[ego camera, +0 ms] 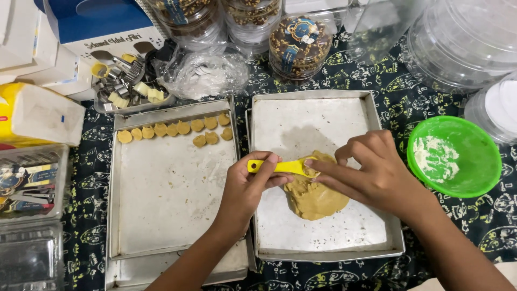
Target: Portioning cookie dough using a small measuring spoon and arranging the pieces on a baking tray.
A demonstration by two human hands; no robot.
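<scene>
While metal trays crowd the patterned cloth, left hand grips a yellow scoop; right hand presses dough.

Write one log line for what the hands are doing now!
left hand: holds yellow spoon | right hand: fingers at spoon tip, over dough | dough: on right tray | cookies: on left tray

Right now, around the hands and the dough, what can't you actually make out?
All in the head view:
- Bowl of the yellow spoon: covered by the right hand fingers; whether it holds dough can't be told.
- Dough lump: its top edge is hidden under both hands.
- Spoon handle end: wrapped in the left hand.
- Clear tub: cut off by the left edge.
</scene>
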